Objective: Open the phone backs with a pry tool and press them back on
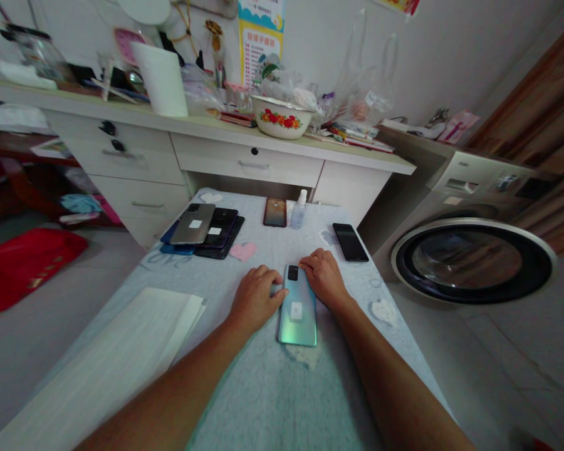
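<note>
1 teal phone [301, 291], back up between my hands on the cloth-covered table [254, 388]; 1 white label [296, 311] on it. My left hand [257, 292]: thumb and forefinger apart, thumb at the phone's left edge. My right hand [324, 274]: fingers at its far right corner; clamped or resting, I cannot tell. Far left: 1 phone stack [192, 227]. Far middle: 1 spray bottle [298, 214]. Far right: 1 black phone [350, 242].
</note>
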`<state>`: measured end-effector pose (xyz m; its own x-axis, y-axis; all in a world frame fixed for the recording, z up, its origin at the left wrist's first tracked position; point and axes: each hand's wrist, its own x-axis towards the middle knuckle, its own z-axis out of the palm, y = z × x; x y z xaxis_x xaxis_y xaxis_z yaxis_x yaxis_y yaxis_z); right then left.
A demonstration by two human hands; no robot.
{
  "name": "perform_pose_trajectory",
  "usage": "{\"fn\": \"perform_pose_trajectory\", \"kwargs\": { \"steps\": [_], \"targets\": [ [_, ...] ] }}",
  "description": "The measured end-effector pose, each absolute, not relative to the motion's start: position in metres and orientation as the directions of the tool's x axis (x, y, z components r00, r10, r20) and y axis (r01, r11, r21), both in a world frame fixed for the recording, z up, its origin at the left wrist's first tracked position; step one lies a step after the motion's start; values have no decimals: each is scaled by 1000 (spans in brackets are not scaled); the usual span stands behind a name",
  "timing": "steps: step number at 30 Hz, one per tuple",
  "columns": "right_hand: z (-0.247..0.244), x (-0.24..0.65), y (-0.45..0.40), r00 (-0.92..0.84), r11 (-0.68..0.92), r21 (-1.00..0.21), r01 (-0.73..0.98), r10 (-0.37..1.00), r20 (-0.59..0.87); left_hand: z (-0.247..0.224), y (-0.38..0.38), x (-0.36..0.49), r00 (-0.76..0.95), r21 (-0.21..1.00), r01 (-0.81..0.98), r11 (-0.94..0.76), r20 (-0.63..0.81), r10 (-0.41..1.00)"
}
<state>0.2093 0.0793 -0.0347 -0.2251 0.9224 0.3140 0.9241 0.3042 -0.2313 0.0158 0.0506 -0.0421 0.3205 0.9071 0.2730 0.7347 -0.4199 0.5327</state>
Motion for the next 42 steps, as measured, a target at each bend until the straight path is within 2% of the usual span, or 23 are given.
{"fn": "perform_pose_trajectory", "kwargs": {
  "steps": [17,29,42],
  "targets": [
    [-33,198,81,-285,381,-271,884,898,335,-41,48,13,387,484,744,-461,251,888],
    [-31,210,63,-503,595,-366,716,803,320,-43,49,12,406,493,735,-466,230,884],
    [-31,203,80,-291,381,-298,875,907,305,-43,49,10,419,481,730,-486,248,874]
  ]
}}
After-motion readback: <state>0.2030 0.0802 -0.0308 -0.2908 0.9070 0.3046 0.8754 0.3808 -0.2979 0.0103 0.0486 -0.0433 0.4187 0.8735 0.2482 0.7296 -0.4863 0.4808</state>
